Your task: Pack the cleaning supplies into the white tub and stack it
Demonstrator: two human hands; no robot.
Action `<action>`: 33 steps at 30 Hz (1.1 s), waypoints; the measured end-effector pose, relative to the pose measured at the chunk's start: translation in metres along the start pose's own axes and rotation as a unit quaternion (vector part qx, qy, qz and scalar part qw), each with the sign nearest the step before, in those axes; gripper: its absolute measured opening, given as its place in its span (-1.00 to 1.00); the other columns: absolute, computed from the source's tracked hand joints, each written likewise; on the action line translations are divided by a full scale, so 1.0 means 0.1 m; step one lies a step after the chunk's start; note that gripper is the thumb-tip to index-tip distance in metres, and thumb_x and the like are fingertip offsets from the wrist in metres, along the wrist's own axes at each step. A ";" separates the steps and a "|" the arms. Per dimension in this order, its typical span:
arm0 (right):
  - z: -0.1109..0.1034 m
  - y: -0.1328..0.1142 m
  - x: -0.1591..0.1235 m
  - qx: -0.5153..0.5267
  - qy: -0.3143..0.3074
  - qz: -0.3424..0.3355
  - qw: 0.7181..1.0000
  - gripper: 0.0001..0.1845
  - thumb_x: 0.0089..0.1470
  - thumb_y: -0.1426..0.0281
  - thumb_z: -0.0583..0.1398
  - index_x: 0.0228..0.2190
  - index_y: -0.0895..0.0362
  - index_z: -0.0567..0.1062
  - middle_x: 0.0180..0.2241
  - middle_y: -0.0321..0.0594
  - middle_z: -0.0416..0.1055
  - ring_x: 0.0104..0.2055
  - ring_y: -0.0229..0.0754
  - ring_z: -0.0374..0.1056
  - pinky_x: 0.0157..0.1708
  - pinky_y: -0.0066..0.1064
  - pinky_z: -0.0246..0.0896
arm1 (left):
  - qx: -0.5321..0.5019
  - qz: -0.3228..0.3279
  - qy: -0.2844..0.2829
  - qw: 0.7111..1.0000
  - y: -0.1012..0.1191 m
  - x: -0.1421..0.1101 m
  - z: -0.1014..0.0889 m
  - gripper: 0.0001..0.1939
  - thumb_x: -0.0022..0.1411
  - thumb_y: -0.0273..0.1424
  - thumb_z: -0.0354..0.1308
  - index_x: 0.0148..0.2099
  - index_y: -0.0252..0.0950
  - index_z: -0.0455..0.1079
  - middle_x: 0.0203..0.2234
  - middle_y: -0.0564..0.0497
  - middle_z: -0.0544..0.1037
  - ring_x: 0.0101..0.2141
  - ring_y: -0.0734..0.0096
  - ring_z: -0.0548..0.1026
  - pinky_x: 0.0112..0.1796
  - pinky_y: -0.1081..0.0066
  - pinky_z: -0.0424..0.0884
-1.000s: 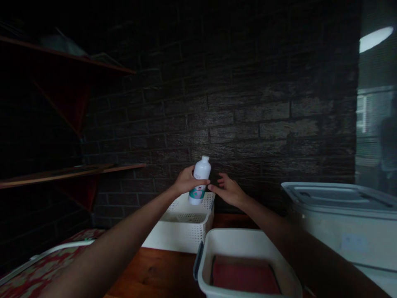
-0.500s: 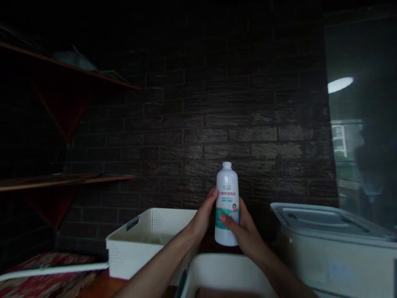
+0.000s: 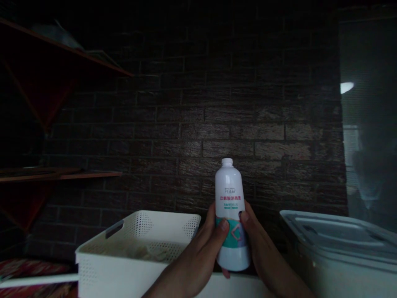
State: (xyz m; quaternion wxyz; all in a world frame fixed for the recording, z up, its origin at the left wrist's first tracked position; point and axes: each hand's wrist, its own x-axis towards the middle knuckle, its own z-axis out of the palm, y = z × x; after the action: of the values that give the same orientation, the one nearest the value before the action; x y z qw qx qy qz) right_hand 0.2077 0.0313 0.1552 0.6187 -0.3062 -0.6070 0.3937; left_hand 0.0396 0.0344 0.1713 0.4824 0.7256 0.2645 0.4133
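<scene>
A white plastic bottle [image 3: 230,178] with a white cap, red lettering and a green lower label stands nearly upright between my two hands. My left hand [image 3: 206,244] wraps its left side, the thumb pressed on the green part of the label. On the other side, my right hand [image 3: 256,236] grips it with the thumb near the label's right edge. Part of the fingers on both hands is hidden behind the bottle. Below the hands shows a pale bin [image 3: 232,286], partly covered by my forearms.
A white perforated basket [image 3: 120,269] with something pale inside stands at left. At right is a lidded storage box [image 3: 347,265]. Wooden shelves [image 3: 93,175] jut from the left, before a dark brick wall [image 3: 192,136]. A white bar [image 3: 40,280] lies over red patterned cloth [image 3: 34,267].
The bottle appears larger and lower in view, and my left thumb now lies across its label. My right thumb has shifted to the label's right edge. The view has moved closer.
</scene>
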 end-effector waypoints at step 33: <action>-0.45 0.15 -0.20 -0.097 -0.067 0.078 0.990 -0.34 0.28 -0.03 0.10 0.35 -0.40 0.06 0.44 -0.62 -0.11 0.50 -0.03 -0.29 0.43 0.00 -0.48 | 0.227 0.014 0.064 0.972 -0.47 -0.03 -0.19 -0.27 0.45 0.00 -0.18 0.50 0.00 -0.37 0.45 0.14 -0.28 0.42 0.10 -0.34 0.33 -0.12 -0.43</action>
State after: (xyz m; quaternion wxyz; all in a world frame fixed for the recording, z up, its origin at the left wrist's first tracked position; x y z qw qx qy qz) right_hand 0.2517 0.0257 0.1289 0.5115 -0.3844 -0.6566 0.3995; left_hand 0.0225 0.0593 0.1310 0.2814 0.7920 0.3718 0.3942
